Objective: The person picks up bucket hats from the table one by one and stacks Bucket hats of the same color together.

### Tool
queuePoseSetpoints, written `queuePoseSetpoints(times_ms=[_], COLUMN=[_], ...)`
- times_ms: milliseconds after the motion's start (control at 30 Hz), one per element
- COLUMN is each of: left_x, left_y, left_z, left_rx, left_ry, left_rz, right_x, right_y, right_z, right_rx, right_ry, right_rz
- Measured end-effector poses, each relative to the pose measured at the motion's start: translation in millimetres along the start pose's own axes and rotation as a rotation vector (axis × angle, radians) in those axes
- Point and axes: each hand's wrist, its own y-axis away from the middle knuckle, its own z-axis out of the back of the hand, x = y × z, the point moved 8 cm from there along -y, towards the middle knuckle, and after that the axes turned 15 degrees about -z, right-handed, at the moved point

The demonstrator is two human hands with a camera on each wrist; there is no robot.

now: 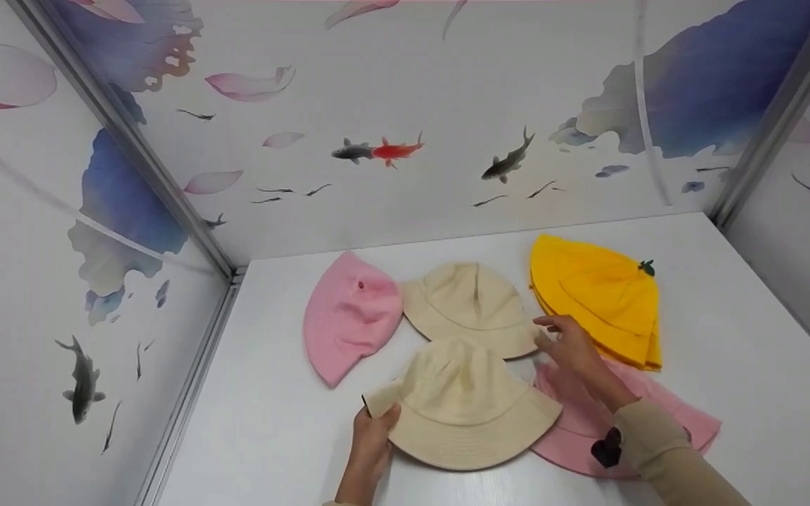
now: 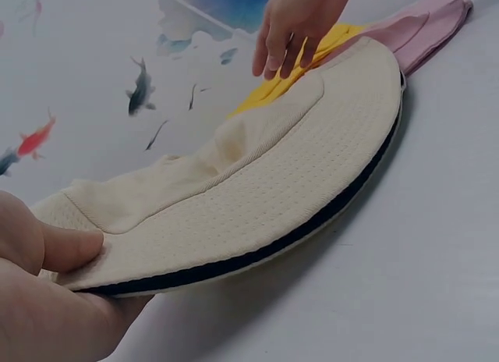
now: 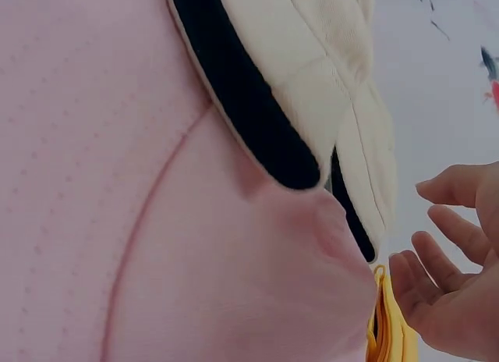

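Observation:
A cream bucket hat (image 1: 461,414) lies at the front middle, and my left hand (image 1: 374,437) pinches its left brim between thumb and fingers. In the left wrist view the brim (image 2: 257,214) is tilted up, with its dark underside edge showing. My right hand (image 1: 568,342) hovers with loosely bent fingers near the right brim of a second cream bucket hat (image 1: 472,299), holding nothing. Below the right forearm lies a pink bucket hat (image 1: 574,443), partly covered by the arm and the front cream hat. Just beyond the right hand sits a yellow hat (image 1: 598,295) with a green leaf.
Another pink hat (image 1: 352,316) lies at the back left, touching the second cream hat. All rest on a white table (image 1: 257,393). Panels printed with fish and petals, such as the back wall (image 1: 433,91), enclose three sides.

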Motion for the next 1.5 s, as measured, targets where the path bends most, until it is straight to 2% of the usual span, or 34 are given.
queuePoseSetpoints(times_ms=[100,267,400,667,800,1333,1500], left_x=[1.6,3.0,2.1,2.7,3.0,5.4,5.4], left_y=[-1.4,-2.4,-2.2,-1.4,-2.0,-2.9,-4.8], left_z=[0.2,0.1,0.4,-0.7,0.7,3.0,2.7], left_rx=[-0.007,0.000,0.003,0.005,0.003,-0.028,-0.043], left_ry=[-0.009,-0.013,-0.013,-0.014,-0.010,-0.022,0.000], left_rz=[-0.006,-0.016,-0.019,-0.004,-0.003,0.031,0.027], right_x=[-0.4,3.3,5.2,-2.1,-9.1,-4.5,-3.9], right_y=[-9.5,-18.9,-22.2,-29.9,-30.1,-34.9,-34.5], right_z=[0.6,1.5,0.6,-4.2,-8.4,-16.6,-16.3], right_rx=[0.019,0.019,0.050,0.105,0.123,0.080,0.077], right_ry=[0.005,0.060,0.052,0.039,0.074,0.155,0.110], right_rz=[-0.039,0.009,0.003,-0.142,-0.191,-0.130,-0.148])
